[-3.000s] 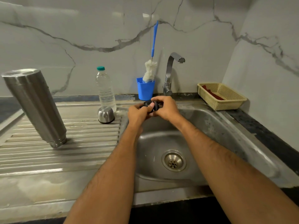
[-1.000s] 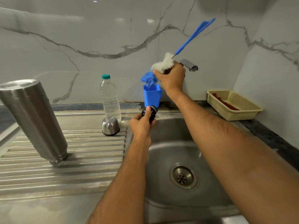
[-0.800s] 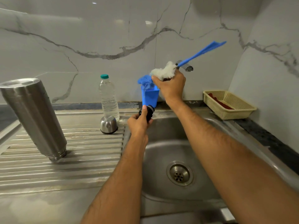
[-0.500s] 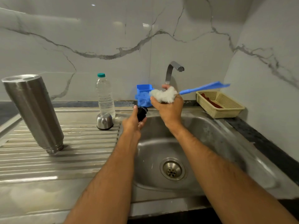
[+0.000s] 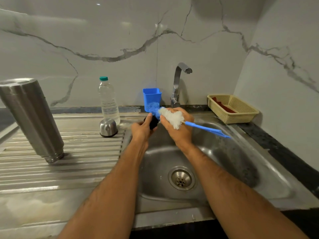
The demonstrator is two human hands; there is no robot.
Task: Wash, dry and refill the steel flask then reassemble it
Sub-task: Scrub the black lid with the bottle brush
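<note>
Down from the tap comes my right hand gripping the brush; left hand pinches the stopper. Washing step: next, scrub it.

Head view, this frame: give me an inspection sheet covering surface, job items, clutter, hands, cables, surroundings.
Surface: ribbed steel drainboard beside the sink basin; tap shows no water running.
Job items: steel flask stands inverted on the drainboard; steel cap nearby; water bottle capped, behind it.
Clutter: blue holder and yellow basket at the back edge.
Hands: left hand grips the black stopper; right hand grips the bottle brush at its bristles, tip against the stopper.
Cables: nothing seen.
Surroundings: marble-patterned wall.
</note>
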